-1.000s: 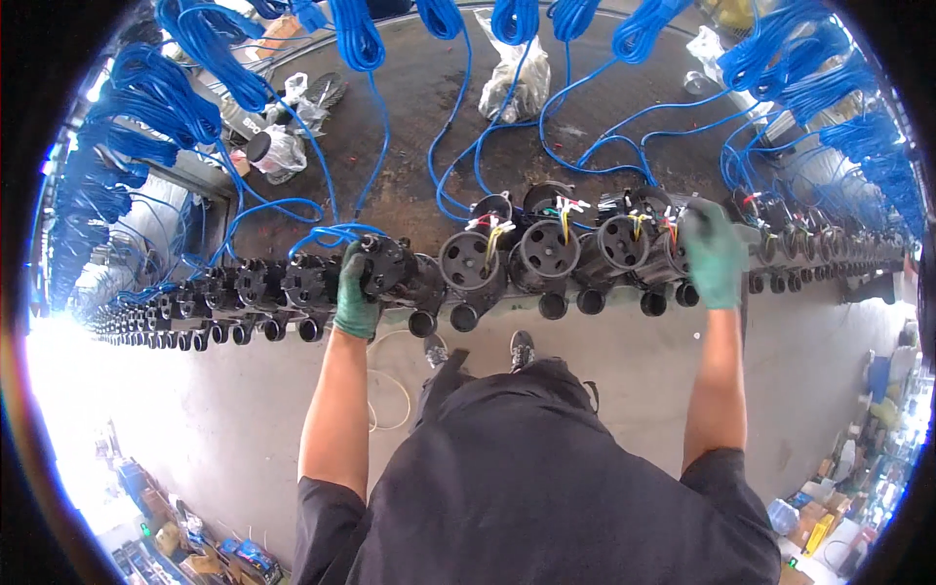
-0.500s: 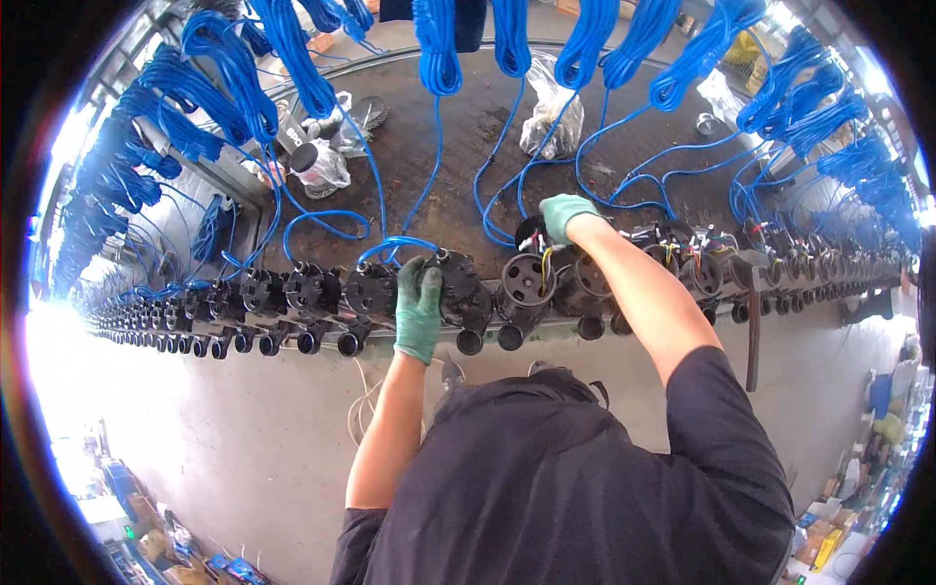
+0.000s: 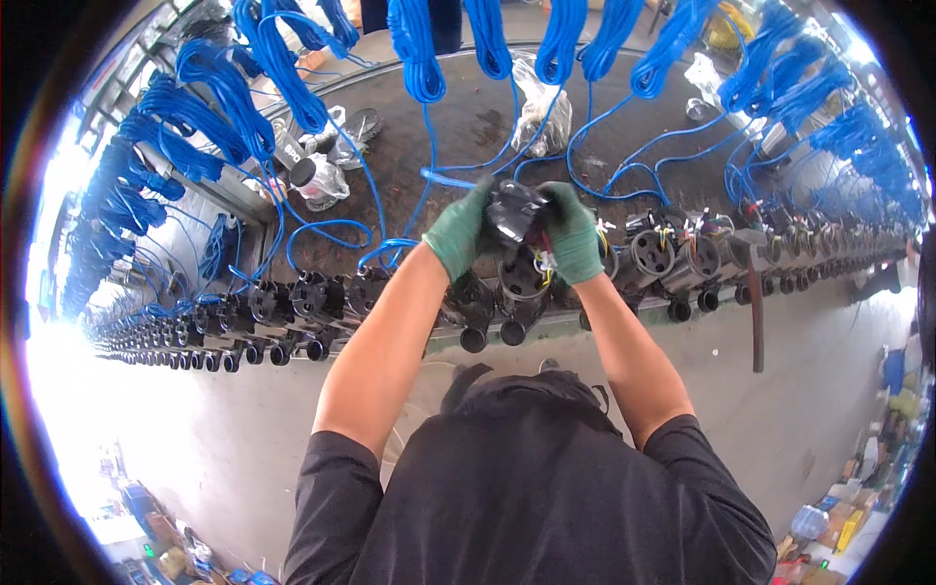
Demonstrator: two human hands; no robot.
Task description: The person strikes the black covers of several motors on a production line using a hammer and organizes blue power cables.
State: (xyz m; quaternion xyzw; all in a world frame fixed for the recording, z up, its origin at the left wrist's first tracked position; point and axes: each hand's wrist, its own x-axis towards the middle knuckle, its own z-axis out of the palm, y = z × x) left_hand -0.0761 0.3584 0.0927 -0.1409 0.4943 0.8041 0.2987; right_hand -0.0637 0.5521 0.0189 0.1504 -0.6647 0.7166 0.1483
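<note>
1. We take the open cylinder (image 3: 525, 280), a black tube in a long row of similar ones, as our landmark.
2. We hold a black cap (image 3: 514, 212) between both hands, just beyond the open cylinder and slightly to its left; we cannot tell whether the two touch.
3. Our left hand (image 3: 458, 234), in a green glove, lies beyond and left of the open cylinder. It grips the cap's left side, its fingers partly hidden.
4. Our right hand (image 3: 575, 236), gloved alike, lies beyond and right of the open cylinder. Its grip is narrow, fingers bent in against the cap's right side; we cannot tell how far they reach behind.
5. We see thin coloured wires (image 3: 544, 260) at the right edge of the open cylinder, just beside our right hand.
6. A blue cord (image 3: 448, 179) runs up to our left hand, beyond and left of the open cylinder; the hand hides where it ends.
7. Left of the open cylinder we have capped cylinders (image 3: 317, 295); to its right, more uncapped cylinders (image 3: 652, 252) showing wires.
8. We see a hammer (image 3: 758, 317) well right of the open cylinder, its handle pointing toward us.
9. Beyond the open cylinder we see a dark table (image 3: 400, 127), a clear plastic bag (image 3: 542, 112) on it, and hanging blue coils (image 3: 417, 54).
</note>
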